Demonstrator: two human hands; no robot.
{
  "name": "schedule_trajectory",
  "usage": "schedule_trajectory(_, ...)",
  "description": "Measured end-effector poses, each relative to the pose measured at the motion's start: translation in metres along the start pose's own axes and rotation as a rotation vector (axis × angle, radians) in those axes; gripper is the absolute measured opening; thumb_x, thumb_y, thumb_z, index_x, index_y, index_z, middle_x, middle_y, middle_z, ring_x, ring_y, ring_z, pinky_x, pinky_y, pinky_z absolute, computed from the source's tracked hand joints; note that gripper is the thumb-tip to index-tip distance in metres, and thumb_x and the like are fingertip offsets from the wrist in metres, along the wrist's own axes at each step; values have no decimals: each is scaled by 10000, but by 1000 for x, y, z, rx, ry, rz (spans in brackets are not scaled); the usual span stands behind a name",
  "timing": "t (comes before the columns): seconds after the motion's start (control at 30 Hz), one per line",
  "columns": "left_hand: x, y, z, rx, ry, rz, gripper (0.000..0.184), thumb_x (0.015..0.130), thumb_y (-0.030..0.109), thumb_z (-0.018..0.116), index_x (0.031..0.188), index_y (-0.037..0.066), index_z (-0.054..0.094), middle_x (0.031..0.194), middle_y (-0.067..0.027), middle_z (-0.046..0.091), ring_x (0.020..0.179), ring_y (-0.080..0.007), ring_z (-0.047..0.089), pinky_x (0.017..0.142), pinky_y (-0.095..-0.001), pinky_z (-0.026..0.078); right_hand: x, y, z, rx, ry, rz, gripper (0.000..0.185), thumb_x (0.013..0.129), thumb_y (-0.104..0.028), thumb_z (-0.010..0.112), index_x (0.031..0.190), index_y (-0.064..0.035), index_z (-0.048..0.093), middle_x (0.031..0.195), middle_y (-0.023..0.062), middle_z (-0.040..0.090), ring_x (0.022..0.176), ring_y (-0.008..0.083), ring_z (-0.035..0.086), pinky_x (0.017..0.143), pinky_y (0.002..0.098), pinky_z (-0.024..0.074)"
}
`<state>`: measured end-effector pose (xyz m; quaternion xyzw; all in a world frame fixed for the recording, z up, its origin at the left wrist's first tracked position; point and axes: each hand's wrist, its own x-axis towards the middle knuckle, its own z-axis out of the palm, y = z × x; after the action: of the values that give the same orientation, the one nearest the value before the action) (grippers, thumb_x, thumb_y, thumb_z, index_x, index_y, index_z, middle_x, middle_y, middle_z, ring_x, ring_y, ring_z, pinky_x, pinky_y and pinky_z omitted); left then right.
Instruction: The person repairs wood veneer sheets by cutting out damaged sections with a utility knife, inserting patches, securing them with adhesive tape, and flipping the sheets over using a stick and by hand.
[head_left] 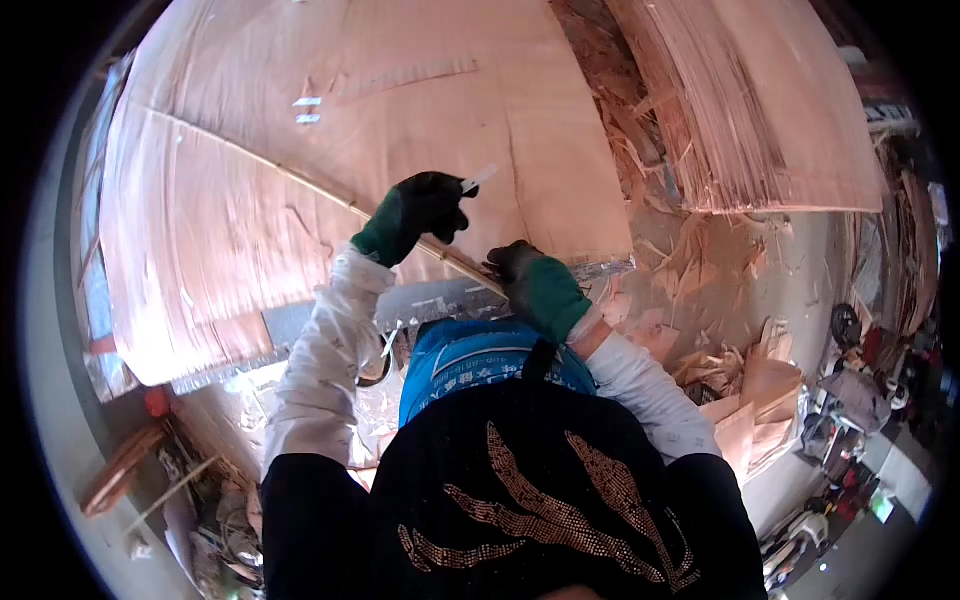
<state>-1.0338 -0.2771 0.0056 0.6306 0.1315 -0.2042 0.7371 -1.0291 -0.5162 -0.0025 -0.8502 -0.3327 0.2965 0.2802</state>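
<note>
Both my hands wear green gloves with dark palms and fingers. My left hand (425, 210) is above a broad sheet of wood veneer (420, 140), its fingers closed on a small whitish strip of tape (481, 179). A long thin bamboo stick (290, 173) lies slantwise across the veneer and passes under my left hand. At the near edge of the sheet, my right hand (540, 285) is beside the stick's near end. Its fingers are bunched together, and what they grip, if anything, is hidden. Two short pieces of light tape (307, 110) are stuck on the veneer.
Another stack of veneer sheets (740, 110) stands at the upper right. Torn veneer scraps (690, 260) litter the floor between and beside the stacks. A blue printed apron (465, 360) is at my waist, close to the stack's edge. Assorted clutter (850, 400) lies far right.
</note>
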Motion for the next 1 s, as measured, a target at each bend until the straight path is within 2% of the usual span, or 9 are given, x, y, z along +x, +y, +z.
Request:
schedule_trajectory(0.13, 61, -3, 20, -77, 31, -29, 306, 954, 181, 546, 1191, -12, 569, 802, -128, 663, 630, -177, 631, 569, -285, 521, 13, 48, 5, 130, 475, -89, 218, 755, -123, 648, 969, -86, 671, 936, 181, 636, 847, 377, 611, 749, 441, 500)
schedule_trajectory(0.23, 84, -18, 18, -57, 150, -107, 331, 957, 191, 546, 1222, -5, 562, 776, -121, 660, 612, -176, 628, 552, -281, 517, 35, 70, -15, 93, 679, -159, 198, 739, -108, 655, 935, -82, 673, 901, 175, 642, 861, 368, 613, 744, 438, 499)
schedule_trajectory(0.27, 86, -17, 18, -13, 147, -125, 350, 961, 192, 539, 1256, 4, 545, 766, -120, 658, 594, -174, 627, 531, -283, 516, 44, 70, -23, 69, 659, -111, 191, 749, -108, 653, 937, -80, 678, 892, 162, 653, 856, 346, 624, 730, 429, 497)
schedule_trajectory(0.37, 87, -22, 19, -28, 148, -113, 347, 965, 203, 538, 1252, 9, 551, 759, -119, 658, 575, -172, 624, 514, -282, 514, 63, 57, -38, -86, 672, -208, 284, 755, -98, 641, 1038, -78, 661, 969, 142, 660, 917, 318, 623, 735, 420, 490)
schedule_trajectory(0.5, 87, -23, 17, -16, 135, -122, 367, 960, 219, 552, 1262, 11, 542, 762, -120, 658, 586, -183, 636, 526, -276, 528, 92, 64, -23, -348, 681, -192, 425, 763, -121, 635, 1184, -75, 595, 1088, 110, 639, 1031, 284, 587, 769, 421, 477)
schedule_trajectory(0.57, 85, -24, 22, -101, 202, -103, 355, 944, 218, 580, 1208, -17, 552, 780, -120, 651, 607, -198, 648, 528, -289, 538, 99, 67, -12, -461, 686, -161, 478, 767, -131, 630, 1236, -72, 558, 1122, 104, 623, 1072, 277, 565, 785, 426, 472)
schedule_trajectory(0.7, 80, -10, 24, -151, 304, -257, 355, 918, 259, 626, 1084, -47, 562, 790, -136, 654, 619, -217, 656, 535, -309, 551, 99, 70, -13, -459, 668, -163, 452, 797, -153, 613, 1240, -78, 556, 1116, 103, 621, 1074, 267, 564, 803, 419, 461)
schedule_trajectory(0.83, 83, -33, 11, -246, 247, -185, 277, 906, 243, 634, 1000, -9, 567, 831, -152, 668, 683, -241, 686, 582, -336, 576, 96, 63, -17, -448, 640, -146, 436, 818, -164, 600, 1244, -80, 553, 1103, 105, 623, 1075, 262, 563, 802, 420, 456)
schedule_trajectory(1.0, 86, -29, 13, -167, 293, -244, 242, 896, 216, 640, 979, 1, 568, 840, -155, 673, 696, -252, 693, 581, -345, 578, 97, 63, -16, -408, 622, -102, 438, 818, -180, 605, 1242, -80, 558, 1066, 97, 625, 1048, 261, 563, 794, 426, 453)
